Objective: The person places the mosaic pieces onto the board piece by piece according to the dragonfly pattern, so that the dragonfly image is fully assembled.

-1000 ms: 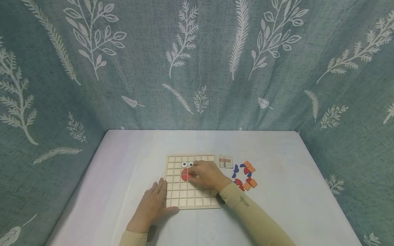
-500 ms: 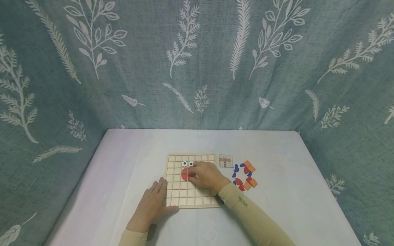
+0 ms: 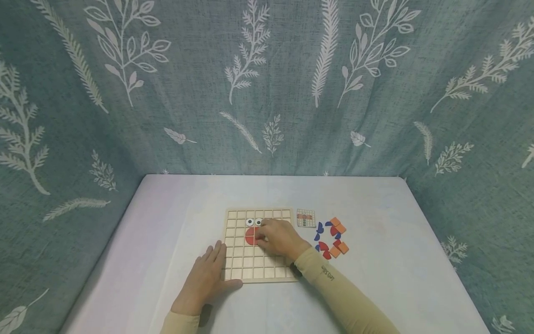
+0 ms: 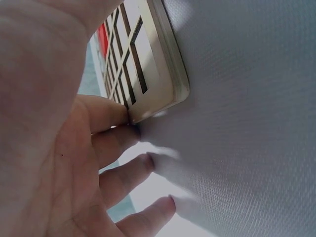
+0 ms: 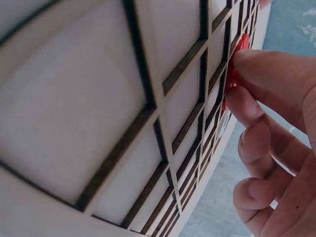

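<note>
A light wooden grid board [image 3: 249, 263] lies on the table. Two round eye tiles [image 3: 249, 222] sit side by side in its upper cells, with red quarter-circle tiles [image 3: 250, 235] in the cells below them. My right hand [image 3: 278, 239] leans over the board from the right and partly hides the red shape. In the right wrist view its thumb and index finger pinch a red tile [image 5: 230, 74] at the grid, the other fingers curled. My left hand [image 3: 207, 273] rests spread at the board's lower-left corner, fingers along the left edge, thumb at the front edge.
A small pattern card [image 3: 306, 218] lies just right of the board. Beyond my right wrist are loose tiles: orange squares [image 3: 344, 248], red quarter circles [image 3: 327, 254] and blue pieces [image 3: 320, 228]. A patterned teal curtain [image 3: 267, 139] surrounds the white table [image 3: 375, 218].
My right hand has shifted slightly at the red shape, its thumb and fingertips drawing closer together there. My left hand and the board have stayed in place.
</note>
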Demonstrator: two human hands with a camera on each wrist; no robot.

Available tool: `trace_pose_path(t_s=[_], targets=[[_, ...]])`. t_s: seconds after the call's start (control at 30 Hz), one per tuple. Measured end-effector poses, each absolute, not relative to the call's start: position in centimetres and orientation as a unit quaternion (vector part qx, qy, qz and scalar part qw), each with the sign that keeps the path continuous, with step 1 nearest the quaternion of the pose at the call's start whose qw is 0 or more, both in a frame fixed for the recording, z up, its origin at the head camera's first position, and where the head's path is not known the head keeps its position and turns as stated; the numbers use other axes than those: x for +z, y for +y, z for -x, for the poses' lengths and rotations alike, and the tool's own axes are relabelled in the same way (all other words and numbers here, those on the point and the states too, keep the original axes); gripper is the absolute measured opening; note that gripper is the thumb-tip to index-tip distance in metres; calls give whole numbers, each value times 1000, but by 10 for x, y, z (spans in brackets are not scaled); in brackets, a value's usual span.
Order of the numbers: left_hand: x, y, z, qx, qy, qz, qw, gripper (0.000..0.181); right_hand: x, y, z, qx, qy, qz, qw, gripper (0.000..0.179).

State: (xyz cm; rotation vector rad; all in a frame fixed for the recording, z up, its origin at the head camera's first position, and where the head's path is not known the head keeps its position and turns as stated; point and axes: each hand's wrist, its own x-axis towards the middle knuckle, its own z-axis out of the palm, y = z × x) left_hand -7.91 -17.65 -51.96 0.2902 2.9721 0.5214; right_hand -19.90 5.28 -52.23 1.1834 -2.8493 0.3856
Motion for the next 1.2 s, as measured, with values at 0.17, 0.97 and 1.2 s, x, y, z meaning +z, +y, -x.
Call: trace_pose_path(t_s=[0.17, 0.97, 1.2], targets=[[-521, -177, 80, 170, 979, -96, 53, 111, -523, 53, 200, 125, -915, -382, 24, 11], [-523, -174, 80, 171, 980, -95, 45, 111, -507, 216, 185, 224, -951, -175, 120, 31], [-520, -175, 78, 169, 980, -94, 48, 110, -513, 258, 180, 223, -967, -101, 70, 38]])
